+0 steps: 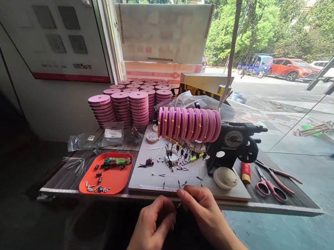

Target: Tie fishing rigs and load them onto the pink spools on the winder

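My left hand (151, 230) and my right hand (204, 215) meet just below the table's front edge, fingers pinched together on something too small to make out. Right above them lies a grey work board (159, 177) strewn with small dark hooks, beads and pins. A row of pink line spools (188, 124) sits on the shaft of a black winding machine (231, 150) at the back of the board.
An orange tray (112, 179) with small parts lies at the left. Stacks of pink spools (129, 103) stand behind it. A white bowl (224, 178), a red tube (245, 172), pink scissors (270, 189) and pliers (281, 174) lie at the right. Cardboard boxes (204, 82) are at the back.
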A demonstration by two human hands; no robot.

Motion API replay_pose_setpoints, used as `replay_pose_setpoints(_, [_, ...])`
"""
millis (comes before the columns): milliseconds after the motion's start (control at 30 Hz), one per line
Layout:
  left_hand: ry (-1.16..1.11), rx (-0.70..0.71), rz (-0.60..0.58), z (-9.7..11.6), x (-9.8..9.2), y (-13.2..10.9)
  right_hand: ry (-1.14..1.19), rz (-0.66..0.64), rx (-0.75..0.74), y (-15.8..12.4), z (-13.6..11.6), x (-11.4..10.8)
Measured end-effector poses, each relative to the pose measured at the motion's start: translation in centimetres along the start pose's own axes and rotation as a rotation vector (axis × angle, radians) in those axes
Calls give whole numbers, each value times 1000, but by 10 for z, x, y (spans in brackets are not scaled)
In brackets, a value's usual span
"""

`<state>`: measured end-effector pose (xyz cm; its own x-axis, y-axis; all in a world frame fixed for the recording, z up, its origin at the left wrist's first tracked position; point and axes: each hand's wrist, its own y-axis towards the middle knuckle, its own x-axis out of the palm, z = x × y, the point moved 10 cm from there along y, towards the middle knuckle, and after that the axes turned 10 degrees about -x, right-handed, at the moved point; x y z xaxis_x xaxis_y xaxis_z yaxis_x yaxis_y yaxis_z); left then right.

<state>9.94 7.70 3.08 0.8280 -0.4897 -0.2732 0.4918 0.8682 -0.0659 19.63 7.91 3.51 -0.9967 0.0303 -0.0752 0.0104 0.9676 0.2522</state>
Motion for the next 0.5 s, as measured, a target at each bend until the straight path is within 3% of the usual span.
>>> replay_pose_setpoints(300, [-20, -2, 12, 0, -1, 0, -78, -18, -19, -1, 2, 3])
replay_pose_setpoints(500, [-421, 20, 101, 2, -4, -2, -335, -18, -143, -3, -7, 9])
